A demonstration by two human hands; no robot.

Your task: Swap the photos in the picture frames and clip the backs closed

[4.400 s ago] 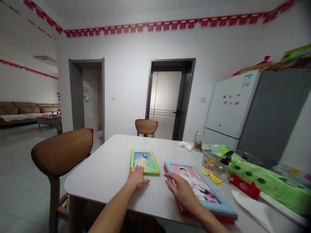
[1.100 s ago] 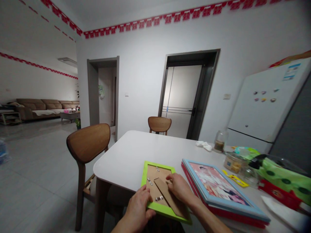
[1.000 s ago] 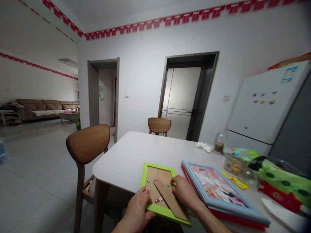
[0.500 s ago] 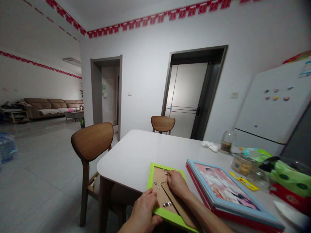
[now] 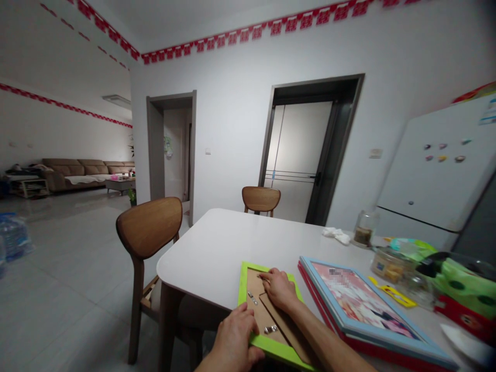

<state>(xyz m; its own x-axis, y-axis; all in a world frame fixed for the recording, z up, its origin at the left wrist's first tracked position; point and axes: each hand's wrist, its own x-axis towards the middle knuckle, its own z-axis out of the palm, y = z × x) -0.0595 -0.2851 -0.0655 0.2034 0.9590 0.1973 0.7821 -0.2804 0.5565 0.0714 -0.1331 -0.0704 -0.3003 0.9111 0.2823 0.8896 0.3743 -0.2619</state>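
A lime-green picture frame (image 5: 243, 289) lies back side up at the table's front edge. Its brown backing board (image 5: 253, 312) carries small metal clips (image 5: 252, 298) and a folded-in stand (image 5: 279, 325). My left hand (image 5: 235, 336) grips the near left corner of the frame, thumb on the near side and fingers over the left rail. Over the far end of the board, my right hand (image 5: 278, 290) has closed fingers on a metal clip, which they mostly cover. Beside it, a light-blue picture frame (image 5: 333, 310) with a pink photo lies on red frames.
On the right of the white table (image 5: 225, 235) stand a glass jar (image 5: 363, 232), a food container (image 5: 387, 264), a yellow item (image 5: 399, 296) and a green bag (image 5: 465, 284). Crumpled tissue (image 5: 336, 235) lies farther back. Wooden chairs (image 5: 151, 227) stand at the left and far sides.
My right fingers have shifted slightly left over the far clip and now cover more of it. The left hand keeps its grip on the frame's corner. The view has moved a little.
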